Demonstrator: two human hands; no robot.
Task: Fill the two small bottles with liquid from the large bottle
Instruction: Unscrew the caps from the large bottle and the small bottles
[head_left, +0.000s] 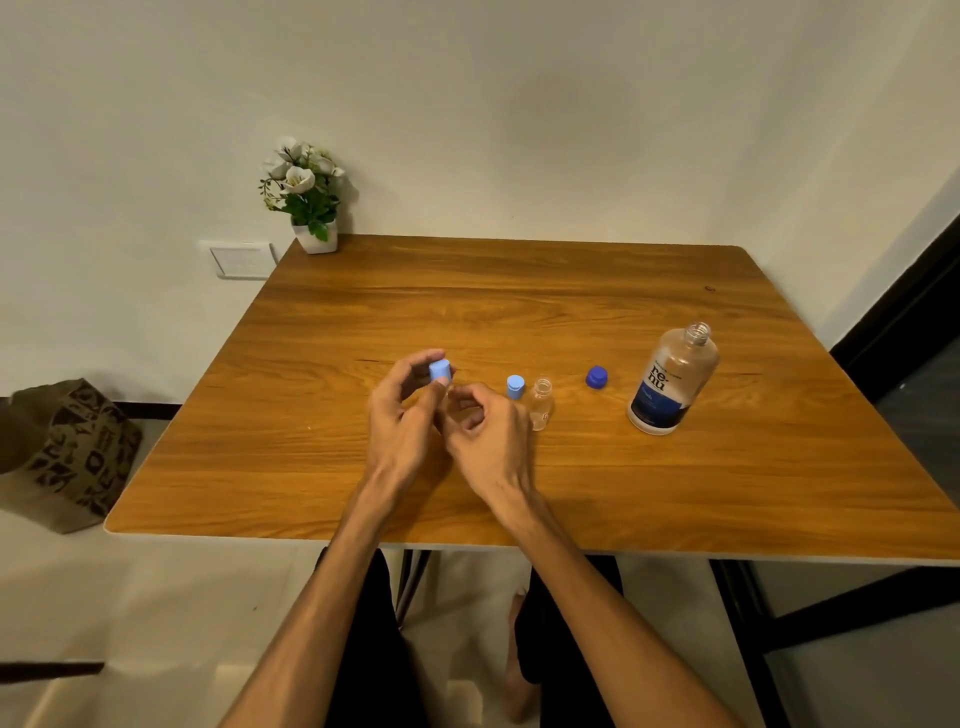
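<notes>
My left hand (402, 410) pinches a light blue cap (439, 371) between thumb and fingers over the middle of the wooden table (519, 301). My right hand (480, 426) is beside it with curled fingers around a small clear bottle that is mostly hidden. A second small clear bottle (541, 404) stands uncapped just right of my right hand, its light blue cap (515, 387) on the table behind it. The large bottle (672, 379) stands uncapped at the right, with a dark blue label. Its dark blue cap (597, 376) lies to its left.
A small potted plant with white flowers (306, 195) stands at the table's far left corner against the wall. A patterned paper bag (72, 452) sits on the floor left of the table. My legs are under the near edge.
</notes>
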